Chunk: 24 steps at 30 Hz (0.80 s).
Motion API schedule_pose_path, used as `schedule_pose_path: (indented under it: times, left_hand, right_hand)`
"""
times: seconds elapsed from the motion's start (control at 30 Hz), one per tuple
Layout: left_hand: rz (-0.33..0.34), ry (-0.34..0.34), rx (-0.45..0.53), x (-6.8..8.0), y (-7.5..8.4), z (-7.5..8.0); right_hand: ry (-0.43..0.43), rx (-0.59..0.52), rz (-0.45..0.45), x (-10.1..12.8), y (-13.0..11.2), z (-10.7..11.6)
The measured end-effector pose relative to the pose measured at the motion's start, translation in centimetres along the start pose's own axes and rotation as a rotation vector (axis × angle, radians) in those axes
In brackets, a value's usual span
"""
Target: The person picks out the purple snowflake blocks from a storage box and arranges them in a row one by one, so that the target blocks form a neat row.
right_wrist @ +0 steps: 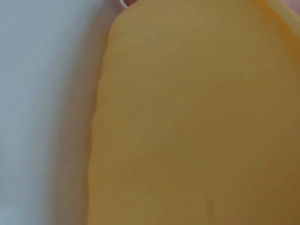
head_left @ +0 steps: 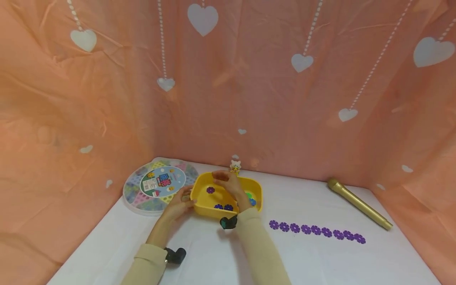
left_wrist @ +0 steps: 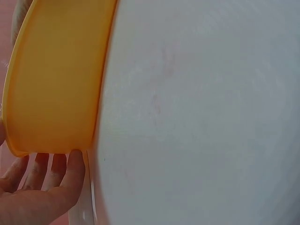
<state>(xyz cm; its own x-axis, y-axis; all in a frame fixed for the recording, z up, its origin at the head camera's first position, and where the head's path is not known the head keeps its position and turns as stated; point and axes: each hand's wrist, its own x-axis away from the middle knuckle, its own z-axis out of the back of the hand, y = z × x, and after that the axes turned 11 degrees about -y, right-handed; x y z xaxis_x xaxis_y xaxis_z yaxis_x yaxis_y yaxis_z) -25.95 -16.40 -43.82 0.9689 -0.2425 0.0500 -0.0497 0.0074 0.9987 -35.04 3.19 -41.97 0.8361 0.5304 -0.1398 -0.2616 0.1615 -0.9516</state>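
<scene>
Head view: a yellow tray (head_left: 199, 189) is seen on the white table (head_left: 313, 253), probably light, stiff plastic, best held by its rim. Its left end is touched by the left hand (head_left: 177, 206), fingers nearly straight. Over it the right hand (head_left: 229, 183) is held; its grip cannot be told.

The yellow tray (head_left: 199, 186) is looking like smooth, matt plastic. The white table cover (head_left: 320, 261) is showing a slightly wrinkled sheen; the golden microphone (head_left: 360, 204) is gleaming like metal.
</scene>
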Motion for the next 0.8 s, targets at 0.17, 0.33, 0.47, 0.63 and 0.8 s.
schedule_pose_path:
  times: [0.17,0.33,0.47,0.63,0.8]
  left_hand:
    - [0.011,0.009,-0.001,-0.1,0.2,-0.1]
    - [0.005,0.018,0.001,0.1,0.2,-0.1]
    - [0.008,0.011,0.023,0.2,0.1,-0.1]
    - [0.004,0.011,0.041,0.2,0.1,-0.2]
    - [-0.001,0.012,0.047,0.1,0.0,-0.2]
  right_hand:
    - [-0.012,0.069,-0.06,-0.2,0.2,-0.2]
    - [-0.103,0.119,-0.133,-0.4,0.5,-0.5]
    - [-0.206,0.129,-0.251,-0.4,0.9,-0.7]
    - [-0.303,0.215,-0.27,-0.4,1.4,-0.8]
    - [-0.294,0.282,-0.276,-0.2,1.4,-0.9]
